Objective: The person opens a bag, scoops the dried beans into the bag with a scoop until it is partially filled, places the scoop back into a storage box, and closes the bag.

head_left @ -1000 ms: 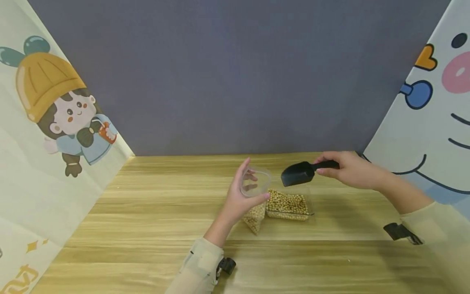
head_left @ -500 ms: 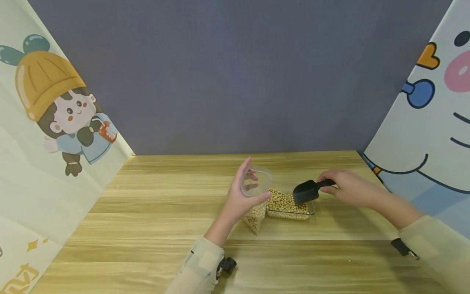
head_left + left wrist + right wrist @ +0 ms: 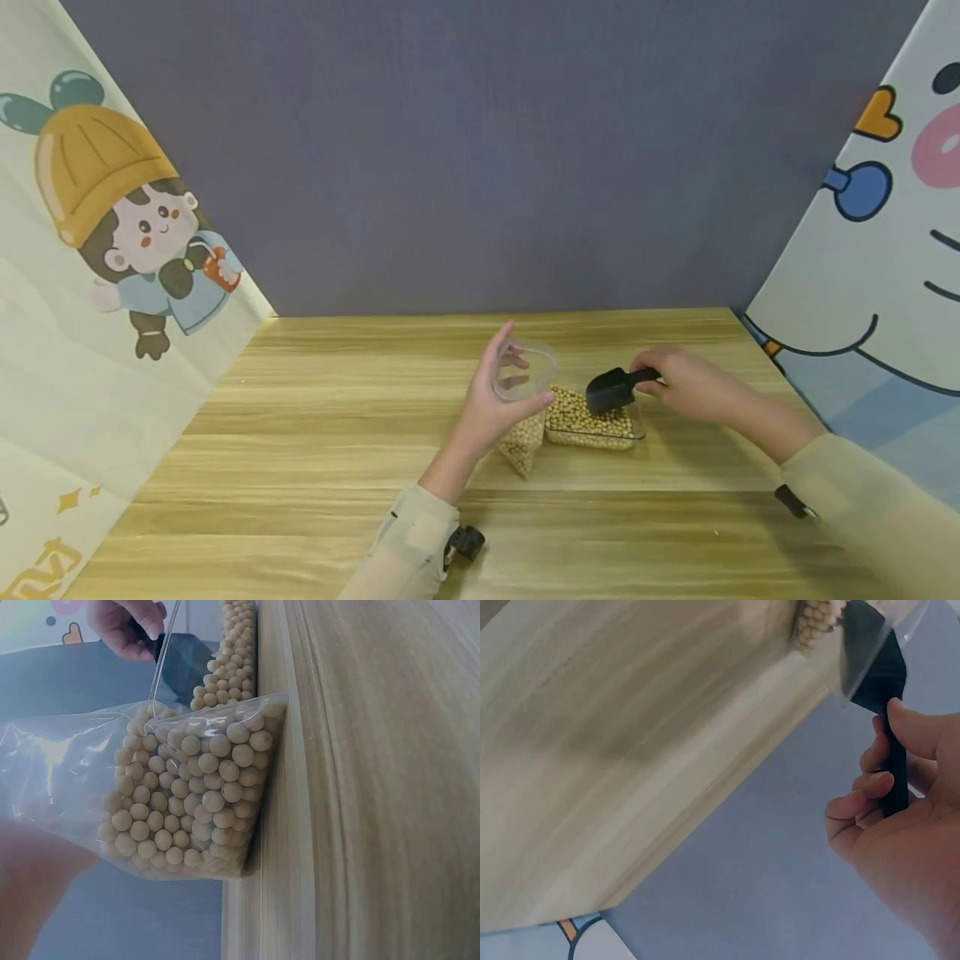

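Note:
My left hand (image 3: 480, 412) holds the upper part of a clear plastic bag (image 3: 522, 442), its mouth spread wide between thumb and fingers. Pale round soybeans (image 3: 187, 787) fill the lower part of the bag, which stands on the table in the left wrist view. Just right of it sits a clear rectangular container (image 3: 592, 433) with more soybeans (image 3: 567, 408). In my right hand (image 3: 690, 387) is the handle of a black scoop (image 3: 609, 392). The scoop's blade dips into the container at its right part, against the beans; its front edge is hidden among them.
A wood-grain table (image 3: 337, 467) bears everything. Behind it rises a grey-blue panel (image 3: 480, 167), with cartoon-printed side panels at left (image 3: 45, 350) and right (image 3: 862, 275).
My right hand has lowered the scoop from above the container into the beans, then shifted it slightly left. My left hand and the bag have stayed nearly still.

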`<action>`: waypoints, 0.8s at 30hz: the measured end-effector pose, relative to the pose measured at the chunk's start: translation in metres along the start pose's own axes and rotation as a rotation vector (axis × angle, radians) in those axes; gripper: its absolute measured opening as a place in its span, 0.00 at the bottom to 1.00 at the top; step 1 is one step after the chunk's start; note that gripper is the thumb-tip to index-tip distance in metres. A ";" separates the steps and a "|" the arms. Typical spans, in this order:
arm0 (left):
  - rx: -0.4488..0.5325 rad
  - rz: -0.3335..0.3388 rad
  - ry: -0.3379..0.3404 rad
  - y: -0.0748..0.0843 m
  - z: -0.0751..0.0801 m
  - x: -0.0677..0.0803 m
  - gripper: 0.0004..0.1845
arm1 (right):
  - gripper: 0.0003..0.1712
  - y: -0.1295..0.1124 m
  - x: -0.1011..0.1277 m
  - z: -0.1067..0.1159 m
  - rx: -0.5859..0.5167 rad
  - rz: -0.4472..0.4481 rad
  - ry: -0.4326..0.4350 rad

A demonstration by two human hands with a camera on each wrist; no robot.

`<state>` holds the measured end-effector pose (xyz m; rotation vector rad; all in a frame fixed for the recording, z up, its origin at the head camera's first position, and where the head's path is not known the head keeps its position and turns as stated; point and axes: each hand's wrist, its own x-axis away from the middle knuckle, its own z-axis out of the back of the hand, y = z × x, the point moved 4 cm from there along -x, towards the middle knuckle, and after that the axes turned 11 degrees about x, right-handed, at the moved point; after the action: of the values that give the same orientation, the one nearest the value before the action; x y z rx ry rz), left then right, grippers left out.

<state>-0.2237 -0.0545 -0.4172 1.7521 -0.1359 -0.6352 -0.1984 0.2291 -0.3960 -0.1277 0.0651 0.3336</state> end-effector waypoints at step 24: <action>0.033 0.004 0.007 -0.002 -0.001 -0.002 0.58 | 0.10 -0.013 -0.004 -0.032 -0.304 0.016 -0.038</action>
<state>-0.2257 -0.0522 -0.4184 1.7853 -0.1459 -0.6268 -0.1995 0.2115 -0.4259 -0.4218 -0.0232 0.3602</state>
